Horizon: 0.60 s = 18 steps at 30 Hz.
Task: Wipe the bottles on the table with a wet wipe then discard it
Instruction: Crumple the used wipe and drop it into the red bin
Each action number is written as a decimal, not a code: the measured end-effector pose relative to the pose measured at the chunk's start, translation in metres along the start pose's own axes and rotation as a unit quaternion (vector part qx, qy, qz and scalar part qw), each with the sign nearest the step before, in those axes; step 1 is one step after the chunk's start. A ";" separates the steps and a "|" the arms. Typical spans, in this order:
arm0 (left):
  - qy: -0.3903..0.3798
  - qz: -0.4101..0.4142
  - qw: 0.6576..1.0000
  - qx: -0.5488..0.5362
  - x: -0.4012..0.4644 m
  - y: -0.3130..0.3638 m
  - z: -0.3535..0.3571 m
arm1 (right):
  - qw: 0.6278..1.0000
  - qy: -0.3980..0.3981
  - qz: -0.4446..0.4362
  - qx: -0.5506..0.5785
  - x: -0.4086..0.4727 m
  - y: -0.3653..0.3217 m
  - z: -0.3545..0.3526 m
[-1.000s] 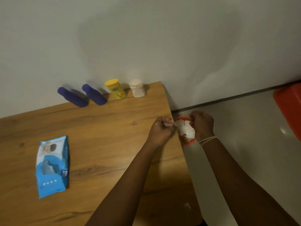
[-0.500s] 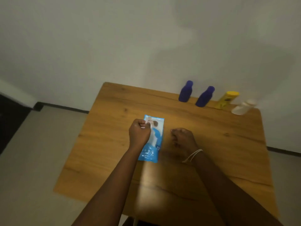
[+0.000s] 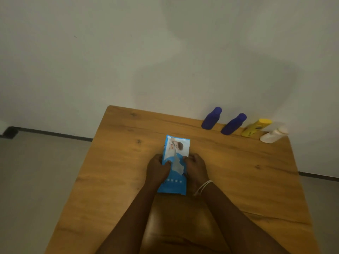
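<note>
You're working in pretty dim, warm light here, with big soft shadows smeared across the wall (image 3: pixel 201 61) at upper right, everything slightly soft, and wide-angle bending toward the frame edges.

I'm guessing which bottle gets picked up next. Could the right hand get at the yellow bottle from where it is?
Probably yes: bare table lies between the right hand, now on the wipes pack, and the yellow bottle.

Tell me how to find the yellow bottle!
Look at the wooden table, along its far edge by the wall. Four bottles stand in a row there; the yellow bottle is third from the left, between a blue bottle and a white bottle.
</note>
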<state>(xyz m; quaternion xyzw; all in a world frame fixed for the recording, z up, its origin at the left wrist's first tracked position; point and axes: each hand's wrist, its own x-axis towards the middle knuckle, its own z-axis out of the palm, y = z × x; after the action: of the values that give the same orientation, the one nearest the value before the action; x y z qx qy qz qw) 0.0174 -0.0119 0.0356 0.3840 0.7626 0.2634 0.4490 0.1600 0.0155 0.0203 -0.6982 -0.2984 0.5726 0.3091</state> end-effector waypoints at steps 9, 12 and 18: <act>-0.031 0.040 0.999 0.020 0.081 0.066 -0.015 | 0.999 -0.009 -0.032 -0.013 0.057 -0.077 0.003; -0.064 0.022 0.997 0.035 0.096 0.067 -0.017 | 0.995 -0.022 -0.042 -0.088 0.069 -0.085 0.003; -0.082 -0.025 0.996 -0.013 0.099 0.053 -0.024 | 0.988 -0.021 -0.074 -0.137 0.058 -0.083 -0.007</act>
<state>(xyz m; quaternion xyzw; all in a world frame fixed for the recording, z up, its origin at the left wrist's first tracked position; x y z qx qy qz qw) -0.0156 0.0977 0.0384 0.3791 0.7291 0.2291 0.5218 0.1714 0.1117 0.0503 -0.6979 -0.4308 0.5166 0.2459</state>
